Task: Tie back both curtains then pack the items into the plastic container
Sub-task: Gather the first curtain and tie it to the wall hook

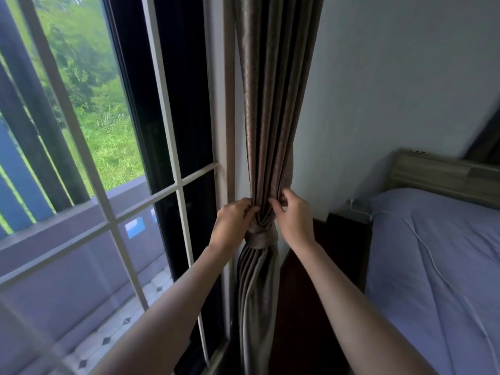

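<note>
Brown pleated fabric curtain (pixel 270 117), bound by matching tie-back band (pixel 260 238); our left hand (pixel 234 221) and right hand (pixel 293 216) pinch its folds above.

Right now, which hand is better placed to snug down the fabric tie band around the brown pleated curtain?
Probably the left hand: it sits lower, right beside the fabric tie band on the brown pleated curtain. The right hand pinches folds higher up.

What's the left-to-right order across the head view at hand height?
Window → left hand → curtain, cinched by its tieback → right hand → nightstand → bed.
</note>
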### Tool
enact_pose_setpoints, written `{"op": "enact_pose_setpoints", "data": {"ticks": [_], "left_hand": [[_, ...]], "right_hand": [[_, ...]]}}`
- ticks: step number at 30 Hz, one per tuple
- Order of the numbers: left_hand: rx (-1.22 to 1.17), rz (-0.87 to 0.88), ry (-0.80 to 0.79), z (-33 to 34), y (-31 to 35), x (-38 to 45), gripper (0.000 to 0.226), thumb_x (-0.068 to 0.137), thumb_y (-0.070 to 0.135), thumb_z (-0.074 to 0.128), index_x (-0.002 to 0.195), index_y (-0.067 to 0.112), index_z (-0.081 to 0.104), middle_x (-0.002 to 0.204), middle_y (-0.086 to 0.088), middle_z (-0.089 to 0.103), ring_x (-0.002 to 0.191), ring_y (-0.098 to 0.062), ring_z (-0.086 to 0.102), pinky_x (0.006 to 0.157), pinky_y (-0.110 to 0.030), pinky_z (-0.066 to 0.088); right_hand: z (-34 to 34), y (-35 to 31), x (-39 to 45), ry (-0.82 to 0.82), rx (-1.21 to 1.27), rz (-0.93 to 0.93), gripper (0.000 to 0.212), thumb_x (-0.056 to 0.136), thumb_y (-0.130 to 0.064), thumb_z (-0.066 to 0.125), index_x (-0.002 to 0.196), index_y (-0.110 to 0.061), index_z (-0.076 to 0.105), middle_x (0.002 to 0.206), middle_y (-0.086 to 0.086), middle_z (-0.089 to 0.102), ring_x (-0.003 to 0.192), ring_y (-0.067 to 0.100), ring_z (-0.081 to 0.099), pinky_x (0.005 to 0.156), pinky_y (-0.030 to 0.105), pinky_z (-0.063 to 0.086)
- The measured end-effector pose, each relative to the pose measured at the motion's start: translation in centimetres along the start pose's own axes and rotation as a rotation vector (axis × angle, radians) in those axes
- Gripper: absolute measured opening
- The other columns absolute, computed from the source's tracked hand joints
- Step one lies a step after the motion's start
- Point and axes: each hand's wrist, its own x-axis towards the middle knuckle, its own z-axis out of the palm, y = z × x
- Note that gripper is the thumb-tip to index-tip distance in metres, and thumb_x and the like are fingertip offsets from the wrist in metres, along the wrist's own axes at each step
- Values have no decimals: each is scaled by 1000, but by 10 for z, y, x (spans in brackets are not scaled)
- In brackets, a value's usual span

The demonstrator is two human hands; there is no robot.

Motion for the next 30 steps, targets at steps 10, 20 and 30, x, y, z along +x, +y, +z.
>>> {"op": "enact_pose_setpoints", "data": {"ticks": [10, 20, 30], "left_hand": [[161, -37, -222, 26, -59, -43, 22, 95, 22, 53, 113, 22, 65, 110, 5, 63, 97, -15, 63, 80, -28, 52], [236, 121, -40, 53, -61, -34, 21, 83, 27, 72, 100, 17, 68, 94, 2, 66, 74, -19, 67, 50, -31, 51], [382, 277, -15, 63, -67, -22, 19, 74, 16, 80, 91, 16, 70, 89, 3, 66, 86, -16, 59, 56, -24, 51]], "right_hand": [[6, 43, -62, -231, -195, -59, 21, 92, -17, 60, 111, -20, 67, 102, -4, 66, 84, 12, 65, 71, 26, 54], [19, 49, -30, -261, -500, -488, 13, 80, -15, 72, 92, -18, 68, 89, -1, 62, 79, 18, 63, 45, 28, 53], [27, 65, -18, -228, -504, -545, 5, 84, -12, 69, 88, -14, 69, 90, 2, 64, 84, 20, 59, 61, 29, 56]]}}
